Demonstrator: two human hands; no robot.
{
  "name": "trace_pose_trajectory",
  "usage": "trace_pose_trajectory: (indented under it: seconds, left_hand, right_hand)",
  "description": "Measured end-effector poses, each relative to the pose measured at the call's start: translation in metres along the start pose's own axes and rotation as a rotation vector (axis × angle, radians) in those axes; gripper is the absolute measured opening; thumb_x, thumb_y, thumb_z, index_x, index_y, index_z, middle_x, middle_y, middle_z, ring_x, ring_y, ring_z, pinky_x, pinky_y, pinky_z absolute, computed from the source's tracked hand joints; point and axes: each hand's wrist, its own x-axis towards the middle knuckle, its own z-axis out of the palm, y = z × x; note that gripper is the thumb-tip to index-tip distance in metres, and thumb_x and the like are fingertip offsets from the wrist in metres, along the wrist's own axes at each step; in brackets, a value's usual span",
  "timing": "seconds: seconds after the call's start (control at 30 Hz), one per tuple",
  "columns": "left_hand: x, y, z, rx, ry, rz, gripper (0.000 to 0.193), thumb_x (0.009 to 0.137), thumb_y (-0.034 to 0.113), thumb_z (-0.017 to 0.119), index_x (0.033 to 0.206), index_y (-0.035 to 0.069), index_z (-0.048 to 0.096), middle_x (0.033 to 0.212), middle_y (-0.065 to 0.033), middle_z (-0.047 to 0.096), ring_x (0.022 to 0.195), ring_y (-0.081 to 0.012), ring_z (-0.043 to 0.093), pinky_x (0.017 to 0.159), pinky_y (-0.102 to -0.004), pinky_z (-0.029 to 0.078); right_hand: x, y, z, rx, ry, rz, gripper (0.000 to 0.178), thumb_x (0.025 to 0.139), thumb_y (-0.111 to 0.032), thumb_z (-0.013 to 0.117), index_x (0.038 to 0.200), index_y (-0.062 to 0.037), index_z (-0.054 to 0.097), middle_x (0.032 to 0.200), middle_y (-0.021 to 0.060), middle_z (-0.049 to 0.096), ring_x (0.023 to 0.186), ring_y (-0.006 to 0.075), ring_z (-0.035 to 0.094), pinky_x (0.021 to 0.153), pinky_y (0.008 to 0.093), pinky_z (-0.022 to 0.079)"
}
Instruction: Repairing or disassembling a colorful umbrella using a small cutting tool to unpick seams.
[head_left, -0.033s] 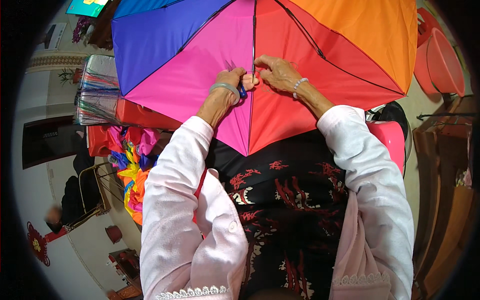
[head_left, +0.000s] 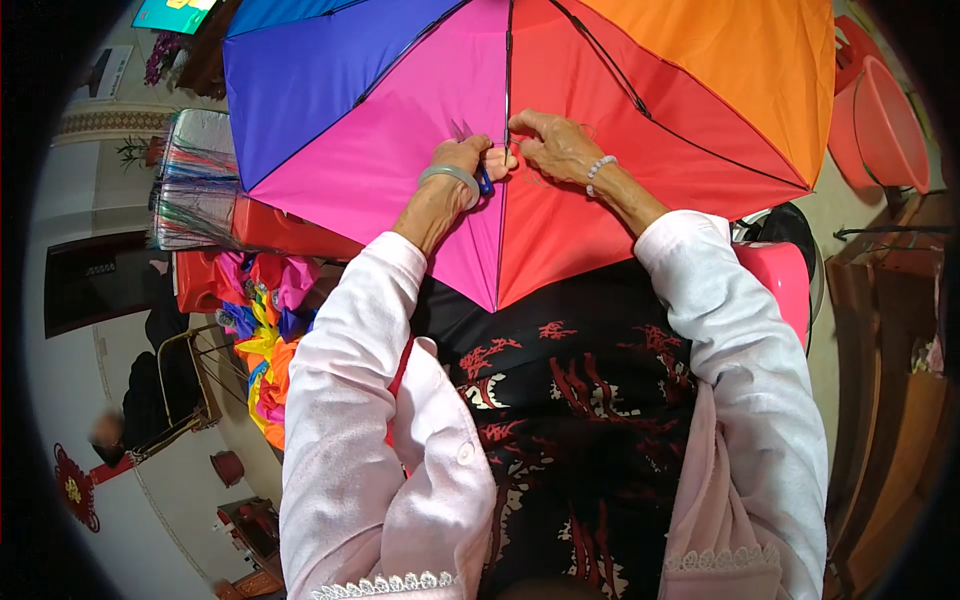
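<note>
Umbrella canopy (head_left: 585, 85): smooth cloth, faint sheen
Scissors (head_left: 486, 181): plastic-looking handle
Basin (head_left: 888, 130): smooth plastic
Sleeves (head_left: 745, 310): matt cloth

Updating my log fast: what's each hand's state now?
Left hand: closed around blue-handled scissors.
Right hand: partly curled beside the umbrella rib; grip can't be told.

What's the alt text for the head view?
A person's left hand, holding blue-handled scissors, and right hand are at a rib of a spread multicoloured umbrella, where pink panel meets red panel. Colourful fabric lies at left.
</note>
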Motion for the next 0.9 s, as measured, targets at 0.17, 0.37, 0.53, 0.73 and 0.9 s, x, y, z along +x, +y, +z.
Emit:
trace_pose_trajectory:
  seconds: [0.17, 0.37, 0.53, 0.73, 0.9]
  left_hand:
    - [0.0, 0.0, 0.001, 0.053, -0.025, 0.007, 0.018, 0.086, 0.012, 0.046, 0.085, -0.005, 0.052, 0.072, -0.0177, 0.062, 0.047, -0.0172, 0.055, 0.04, -0.0222, 0.046]
    - [0.005, 0.001, -0.003, 0.089, -0.125, 0.015, 0.015, 0.084, 0.008, 0.049, 0.081, -0.007, 0.05, 0.068, -0.0157, 0.058, 0.052, -0.0217, 0.059, 0.037, -0.0239, 0.043]
    - [0.01, -0.001, -0.007, 0.11, -0.195, 0.012, 0.015, 0.084, 0.009, 0.049, 0.078, -0.005, 0.052, 0.065, -0.0138, 0.058, 0.052, -0.0207, 0.059, 0.038, -0.0229, 0.043]
    - [0.002, 0.0, 0.0, 0.089, -0.087, 0.014, 0.017, 0.085, 0.011, 0.047, 0.082, -0.005, 0.052, 0.069, -0.0156, 0.06, 0.052, -0.0189, 0.058, 0.04, -0.0229, 0.045]
    - [-0.001, 0.002, 0.001, 0.022, 0.022, 0.011, 0.017, 0.084, 0.01, 0.047, 0.086, -0.007, 0.05, 0.072, -0.018, 0.061, 0.056, -0.0213, 0.061, 0.043, -0.025, 0.049]
  right_hand:
    - [0.0, -0.002, -0.001, 0.009, -0.023, 0.02, 0.03, 0.076, -0.008, 0.045, 0.105, -0.0033, 0.051, 0.057, 0.0075, 0.054, 0.044, 0.0133, 0.049, 0.045, 0.0287, 0.042]
    - [0.0, -0.001, -0.001, 0.013, -0.02, 0.013, 0.031, 0.076, -0.008, 0.045, 0.106, -0.0023, 0.051, 0.057, 0.0069, 0.053, 0.044, 0.0132, 0.049, 0.044, 0.028, 0.041]
    - [0.002, 0.001, 0.0, 0.021, -0.015, 0.062, 0.031, 0.076, -0.008, 0.045, 0.105, -0.0007, 0.051, 0.057, 0.0061, 0.051, 0.044, 0.0127, 0.048, 0.042, 0.0274, 0.04]
    - [0.001, 0.0, -0.001, 0.083, -0.031, 0.093, 0.03, 0.076, -0.008, 0.045, 0.105, -0.0001, 0.051, 0.058, 0.0057, 0.051, 0.043, 0.0118, 0.047, 0.041, 0.0266, 0.039]
    - [0.0, -0.001, -0.002, 0.084, -0.036, 0.05, 0.03, 0.076, -0.009, 0.045, 0.105, -0.0016, 0.051, 0.057, 0.0055, 0.051, 0.044, 0.0113, 0.048, 0.042, 0.0253, 0.039]
